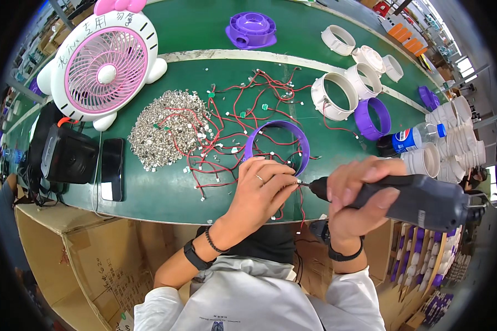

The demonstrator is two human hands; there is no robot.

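My right hand (pixel 364 190) is wrapped round a black electric screwdriver (pixel 414 201), held level with its tip pointing left. The tip meets the near side of a purple plastic ring (pixel 305 148), right beside my left fingertips. Closed on that ring's near edge, my left hand (pixel 265 185) steadies it on the green table; the fingers hide part of the rim and whatever small part lies at the tip. Thin red and black wires (pixel 221 140) with small connectors and green circuit boards spread around and behind the ring.
A heap of small metal screws (pixel 168 129) lies left of the wires. Farther left are a phone (pixel 112 170), a black speaker (pixel 69 151) and a pink-and-white fan (pixel 106 71). White rings (pixel 334 96), another purple ring (pixel 373 118) and a bottle (pixel 414 138) stand right.
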